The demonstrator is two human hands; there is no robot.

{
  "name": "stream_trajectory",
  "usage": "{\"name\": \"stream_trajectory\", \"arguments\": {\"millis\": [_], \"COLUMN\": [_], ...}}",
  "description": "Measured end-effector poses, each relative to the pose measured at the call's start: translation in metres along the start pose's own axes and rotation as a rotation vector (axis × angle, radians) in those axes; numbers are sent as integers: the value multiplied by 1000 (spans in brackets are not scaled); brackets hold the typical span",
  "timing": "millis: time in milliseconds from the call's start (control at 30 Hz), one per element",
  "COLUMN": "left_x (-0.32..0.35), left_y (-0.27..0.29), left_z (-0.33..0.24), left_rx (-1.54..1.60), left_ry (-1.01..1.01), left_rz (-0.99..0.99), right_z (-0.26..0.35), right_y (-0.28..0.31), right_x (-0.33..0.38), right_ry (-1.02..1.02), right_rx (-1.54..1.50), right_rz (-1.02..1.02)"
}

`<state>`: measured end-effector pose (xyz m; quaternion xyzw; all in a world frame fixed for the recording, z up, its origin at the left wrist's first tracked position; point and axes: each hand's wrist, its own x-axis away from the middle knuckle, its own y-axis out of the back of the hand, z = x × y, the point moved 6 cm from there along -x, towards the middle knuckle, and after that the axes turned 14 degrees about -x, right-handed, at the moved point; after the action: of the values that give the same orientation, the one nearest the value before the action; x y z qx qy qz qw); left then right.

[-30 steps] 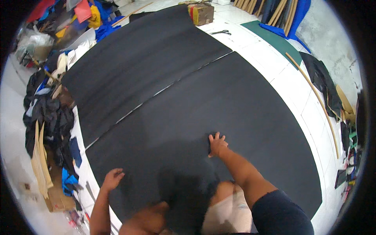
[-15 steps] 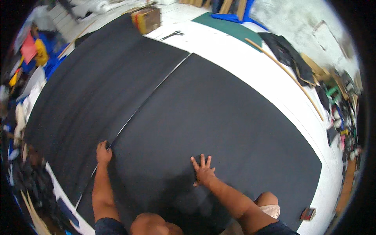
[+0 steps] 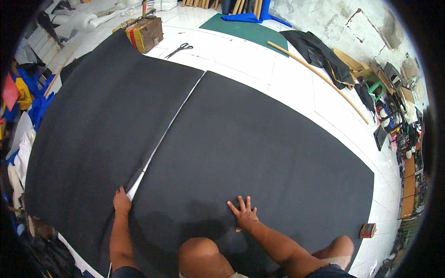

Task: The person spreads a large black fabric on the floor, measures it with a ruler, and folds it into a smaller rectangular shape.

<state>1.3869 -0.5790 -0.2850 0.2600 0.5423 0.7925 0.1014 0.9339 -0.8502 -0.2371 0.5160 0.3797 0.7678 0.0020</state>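
Two broad black sheets lie side by side on the floor, the left sheet (image 3: 106, 106) and the right sheet (image 3: 259, 139). A narrow white gap (image 3: 160, 139) runs between them and widens beside my left hand (image 3: 122, 202). That hand is closed on the near part of the left sheet's edge, which looks slightly lifted and pulled aside; the fingertips are partly hidden. My right hand (image 3: 244, 216) lies flat on the right sheet with its fingers spread. Both my knees show at the lower edge, over the right sheet.
Black scissors (image 3: 180, 49) lie on the white tiles beyond the sheets. A brown box-like block (image 3: 149, 34) sits on the far left corner, and a smaller block (image 3: 367, 230) on the right edge. A wooden stick (image 3: 320, 83) and a green sheet (image 3: 243, 30) lie farther off.
My left hand has drawn the left sheet's edge away, so the gap near it has widened. My right hand stays flat on the right sheet. The head view has shifted.
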Motion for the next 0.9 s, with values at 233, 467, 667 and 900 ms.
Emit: {"name": "stream_trajectory", "arguments": {"millis": [233,467,667,900], "left_x": [-18,35,119,212], "left_y": [59,157,227,260], "left_z": [69,97,51,21], "left_rx": [36,39,143,162], "left_ry": [254,174,193,210], "left_rz": [-466,-844,-672,-790], "right_z": [6,5,17,183], "right_y": [5,4,38,246], "right_x": [0,-2,-8,39], "right_ry": [27,75,222,1120], "right_rx": [20,68,177,-186], "right_rz": [16,-4,51,-967]}}
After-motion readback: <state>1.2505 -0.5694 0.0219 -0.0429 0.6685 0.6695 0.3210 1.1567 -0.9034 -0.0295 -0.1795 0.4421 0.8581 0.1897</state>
